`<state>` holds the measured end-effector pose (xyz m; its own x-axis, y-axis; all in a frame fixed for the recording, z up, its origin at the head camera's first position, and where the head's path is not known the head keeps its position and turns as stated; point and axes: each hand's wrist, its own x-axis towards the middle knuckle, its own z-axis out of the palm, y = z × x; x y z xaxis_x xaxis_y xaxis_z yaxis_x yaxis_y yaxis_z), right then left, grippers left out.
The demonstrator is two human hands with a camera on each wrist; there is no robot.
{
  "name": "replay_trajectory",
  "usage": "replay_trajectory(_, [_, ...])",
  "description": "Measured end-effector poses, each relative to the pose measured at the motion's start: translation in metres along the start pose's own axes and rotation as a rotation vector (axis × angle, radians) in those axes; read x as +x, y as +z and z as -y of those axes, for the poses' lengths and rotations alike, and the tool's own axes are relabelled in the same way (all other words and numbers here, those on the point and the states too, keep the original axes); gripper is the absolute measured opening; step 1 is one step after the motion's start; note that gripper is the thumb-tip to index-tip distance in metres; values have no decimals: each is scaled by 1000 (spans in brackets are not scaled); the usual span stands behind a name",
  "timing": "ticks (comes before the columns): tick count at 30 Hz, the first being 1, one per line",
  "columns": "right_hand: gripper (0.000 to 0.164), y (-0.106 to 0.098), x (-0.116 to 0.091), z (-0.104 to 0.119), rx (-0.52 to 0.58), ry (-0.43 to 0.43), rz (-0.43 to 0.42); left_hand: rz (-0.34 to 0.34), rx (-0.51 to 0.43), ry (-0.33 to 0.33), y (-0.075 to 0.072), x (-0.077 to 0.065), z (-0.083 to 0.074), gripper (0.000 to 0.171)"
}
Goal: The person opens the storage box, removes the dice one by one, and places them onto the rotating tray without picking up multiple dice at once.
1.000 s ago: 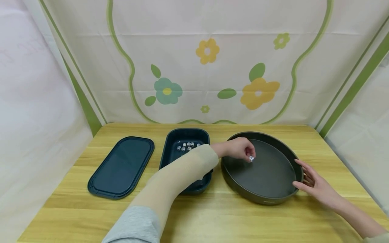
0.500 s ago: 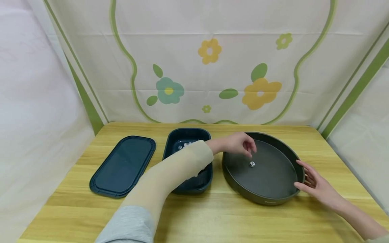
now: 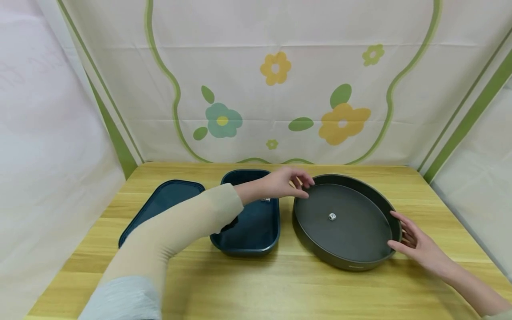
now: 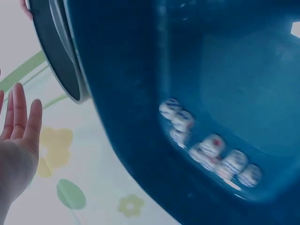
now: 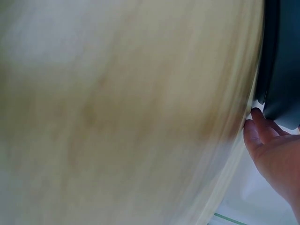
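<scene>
In the head view my left hand (image 3: 286, 182) hangs over the right side of a dark blue rectangular container (image 3: 250, 235), fingers loosely bent and holding nothing. Several white dice (image 4: 213, 145) lie at one end of that container in the left wrist view; in the head view my arm hides most of them. One die (image 3: 332, 217) sits by itself on the floor of a round dark grey pan (image 3: 356, 231). At the pan's right side, my right hand (image 3: 418, 244) holds the rim, its thumb and index finger over the edge and other fingers against the outer wall.
Left of the container lies a flat dark blue lid (image 3: 170, 193), partly covered by my left arm. Everything stands on a wooden table (image 3: 256, 289). A white flowered cloth (image 3: 248, 71) rises behind its back edge.
The left hand let go of a die in the pan, then moved left and up toward the container, its fingers spreading. My right hand stays at the pan's rim.
</scene>
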<state>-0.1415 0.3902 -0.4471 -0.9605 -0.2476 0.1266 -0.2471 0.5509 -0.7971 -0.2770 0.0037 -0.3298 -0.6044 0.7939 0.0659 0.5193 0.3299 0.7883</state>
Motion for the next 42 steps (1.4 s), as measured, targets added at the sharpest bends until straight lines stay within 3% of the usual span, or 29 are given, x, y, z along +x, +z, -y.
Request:
replay_trajectory(7, [76, -1, -1, 0, -5, 14, -3, -117, -8, -39, -16, -37, 15, 31])
replay_trajectory(13, [76, 0, -1, 0, -6, 14, -6, -185, -14, -93, -26, -64, 40, 33])
replay_trajectory(21, [77, 1, 0, 1, 3, 8, 1, -183, 91, -219, -26, -90, 73, 37])
replay_trajectory(25, [77, 1, 1, 1, 21, 1, -1, -195, 128, -296, -24, -93, 81, 38])
replay_trajectory(33, [78, 2, 2, 1, 24, 11, -11, -212, 241, -451, -20, -85, 85, 31])
replay_trajectory(42, [77, 2, 2, 3, 33, 11, -2, -226, 231, -475, -17, -82, 87, 29])
